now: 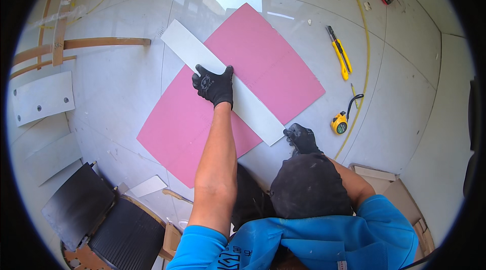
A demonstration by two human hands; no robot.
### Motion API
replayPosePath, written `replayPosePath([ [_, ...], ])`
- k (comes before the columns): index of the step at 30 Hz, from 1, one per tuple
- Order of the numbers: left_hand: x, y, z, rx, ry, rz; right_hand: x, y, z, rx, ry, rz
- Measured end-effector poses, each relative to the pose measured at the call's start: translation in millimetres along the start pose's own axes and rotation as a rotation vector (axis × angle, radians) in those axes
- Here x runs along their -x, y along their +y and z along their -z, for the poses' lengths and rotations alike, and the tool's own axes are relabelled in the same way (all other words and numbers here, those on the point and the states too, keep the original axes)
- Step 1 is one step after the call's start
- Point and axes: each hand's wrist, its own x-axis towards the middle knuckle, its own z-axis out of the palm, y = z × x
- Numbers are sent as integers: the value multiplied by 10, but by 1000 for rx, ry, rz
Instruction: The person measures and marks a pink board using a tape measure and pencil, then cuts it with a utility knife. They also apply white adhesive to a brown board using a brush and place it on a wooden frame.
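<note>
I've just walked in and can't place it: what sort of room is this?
Probably a workshop or a fit-out site. On the tiled floor lie a pink sheet under a white strip, a yellow utility knife, a tape measure and wooden offcuts.

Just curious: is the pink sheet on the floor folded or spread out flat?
Spread flat: the pink sheet lies open on the floor, under a white strip.
</note>
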Motion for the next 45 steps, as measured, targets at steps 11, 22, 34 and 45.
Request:
replayPosePath([
  [11,9,-12,-7,-54,-18,-55,2,-1,13,29,0,-27],
  [22,-174,-599,7,-57,-79,-475,6,58,26,217,29,156],
  [34,-119,-587,-169,-149,-36,-466,-68,123,10,212,17,214],
  [45,-31,-426,90,-225,-141,-425,-43,59,28,75,-15,70],
])
